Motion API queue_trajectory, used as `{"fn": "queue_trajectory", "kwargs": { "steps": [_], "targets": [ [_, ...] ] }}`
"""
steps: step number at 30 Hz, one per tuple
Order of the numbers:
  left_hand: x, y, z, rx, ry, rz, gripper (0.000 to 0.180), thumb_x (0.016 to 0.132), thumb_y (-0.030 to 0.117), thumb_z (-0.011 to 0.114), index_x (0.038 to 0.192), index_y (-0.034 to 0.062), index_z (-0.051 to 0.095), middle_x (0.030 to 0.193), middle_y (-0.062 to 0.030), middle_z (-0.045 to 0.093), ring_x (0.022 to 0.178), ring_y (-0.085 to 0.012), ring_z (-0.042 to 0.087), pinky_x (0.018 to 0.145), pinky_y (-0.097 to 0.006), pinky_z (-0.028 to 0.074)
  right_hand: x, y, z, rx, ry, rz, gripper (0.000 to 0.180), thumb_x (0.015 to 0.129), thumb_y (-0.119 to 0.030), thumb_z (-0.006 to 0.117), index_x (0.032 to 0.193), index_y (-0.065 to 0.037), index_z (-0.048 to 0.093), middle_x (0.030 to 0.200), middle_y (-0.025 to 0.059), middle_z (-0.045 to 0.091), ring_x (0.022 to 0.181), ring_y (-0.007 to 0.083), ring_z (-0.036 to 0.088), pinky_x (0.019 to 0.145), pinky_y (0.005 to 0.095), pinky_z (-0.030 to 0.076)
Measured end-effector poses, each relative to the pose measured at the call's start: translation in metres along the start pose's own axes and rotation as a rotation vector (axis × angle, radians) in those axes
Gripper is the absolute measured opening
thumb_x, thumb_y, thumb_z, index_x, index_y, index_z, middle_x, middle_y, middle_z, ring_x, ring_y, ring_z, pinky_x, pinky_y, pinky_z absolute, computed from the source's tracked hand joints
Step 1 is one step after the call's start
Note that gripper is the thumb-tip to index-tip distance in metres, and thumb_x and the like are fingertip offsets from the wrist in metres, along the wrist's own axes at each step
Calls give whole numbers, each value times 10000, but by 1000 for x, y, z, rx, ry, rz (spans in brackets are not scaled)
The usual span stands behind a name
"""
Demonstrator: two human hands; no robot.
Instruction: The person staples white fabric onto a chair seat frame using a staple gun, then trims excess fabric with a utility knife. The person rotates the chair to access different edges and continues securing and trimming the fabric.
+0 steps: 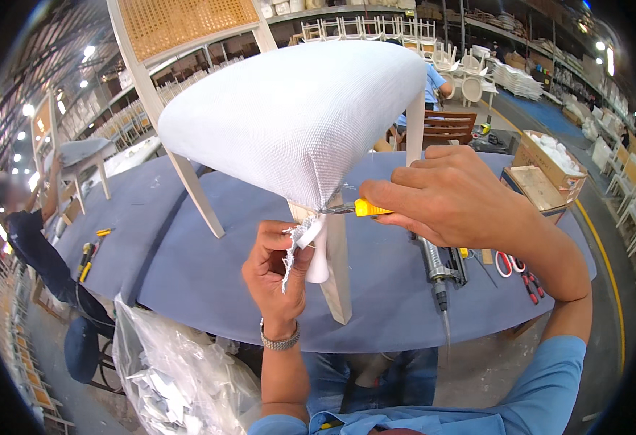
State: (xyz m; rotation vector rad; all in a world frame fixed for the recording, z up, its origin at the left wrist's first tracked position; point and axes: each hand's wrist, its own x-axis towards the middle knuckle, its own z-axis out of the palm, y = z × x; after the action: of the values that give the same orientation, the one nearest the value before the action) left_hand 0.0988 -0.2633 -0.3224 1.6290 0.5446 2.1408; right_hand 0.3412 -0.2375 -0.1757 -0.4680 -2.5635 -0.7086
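A chair with a pale upholstered seat [289, 109] and a woven cane back [187, 25] stands on the table, one corner toward me. Against the underside of that corner my right hand [448, 192] holds a yellow-handled utility knife [371, 208], its metal end touching the fabric edge. My left hand [278, 264] is just below, pinching a frayed strip of white fabric [296, 243] that hangs from the corner beside the front chair leg [338, 283]. Part of the strip is hidden by my fingers.
On the blue-grey covered table [209, 290] lie a pneumatic staple gun [438, 264], red-handled scissors [505, 264] and pliers [532, 286]. A clear bag of white scraps [173, 377] stands at lower left. Another person [31, 225] works at a chair on the left; a cardboard box [550, 163] is at right.
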Motion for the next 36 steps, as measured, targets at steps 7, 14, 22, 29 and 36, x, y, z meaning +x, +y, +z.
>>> {"fn": "queue_trajectory", "kwargs": {
  "steps": [7,14,22,29,36],
  "targets": [
    [12,13,2,-163,-8,-174,152,930,48,709,951,18,562,1033,-74,594,897,-132,582,819,-272,493,-7,17,23,1,196,-66,330,864,-338,744,1140,-180,655,704,-25,571,619,158,550,617,320,365],
    [11,7,-4,-227,-24,-211,204,909,78,744,977,21,560,1060,-65,570,903,-153,602,817,-278,518,-5,23,31,-4,221,-92,259,926,-381,662,1114,-204,643,736,-24,596,672,159,613,660,338,371],
    [10,6,-7,-203,-12,-228,299,891,106,772,1077,-18,573,1092,-68,565,923,-166,630,834,-285,548,-5,35,47,-30,298,-126,270,920,-386,662,1120,-204,655,747,-29,607,705,144,628,675,330,377],
    [12,-1,-16,-202,-24,-246,403,895,137,772,1171,-51,545,1156,-99,580,926,-178,645,812,-287,565,-6,42,58,49,317,-124,285,911,-370,685,1144,-209,659,762,-28,627,719,156,629,704,334,374],
    [8,-10,-20,-326,30,-242,457,921,135,740,1272,-38,505,1187,-111,594,925,-186,651,735,-275,563,-8,41,58,62,311,-103,294,904,-346,703,1155,-200,655,778,-32,631,733,162,622,715,342,367]
  ]
}}
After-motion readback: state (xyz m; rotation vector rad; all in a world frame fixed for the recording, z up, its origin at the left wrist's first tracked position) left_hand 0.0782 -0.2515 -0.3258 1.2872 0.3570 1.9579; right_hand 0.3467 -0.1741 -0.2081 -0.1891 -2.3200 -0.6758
